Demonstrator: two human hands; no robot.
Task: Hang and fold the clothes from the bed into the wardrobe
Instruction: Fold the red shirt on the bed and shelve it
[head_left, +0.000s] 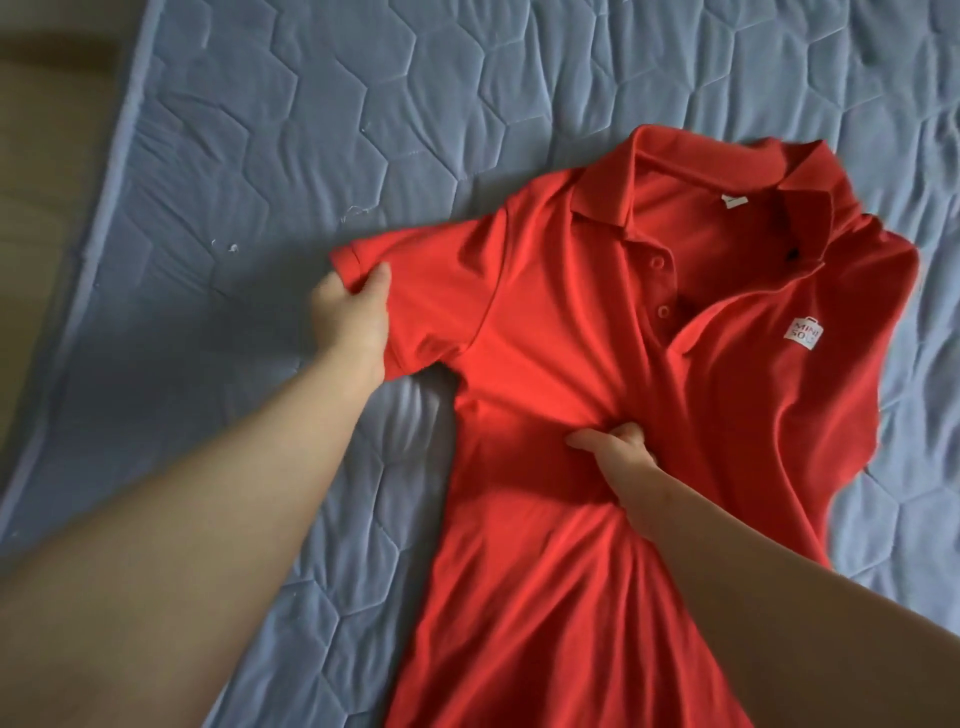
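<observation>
1. Head view: one red polo shirt (597, 364) lies face up on a bed covered by one pale blue quilted mattress pad (270, 156). The collar points toward the far side of the bed and the hem runs toward the camera, out of the bottom edge.
2. Two bare hands are on the shirt. The left hand (353, 312) is closed on the cuff of the one spread sleeve (415, 301), thumb on top of the fabric.
3. The right hand (618, 457) is bunched into the cloth at the middle of the chest, fingers curled, with folds radiating from the grip.
4. Two red buttons (660, 286) show on the open placket.
5. One white square logo (802, 335) sits on the chest at the right.
6. One small white label (732, 200) shows inside the collar.
7. The shirt's other sleeve is tucked under and hidden.
</observation>
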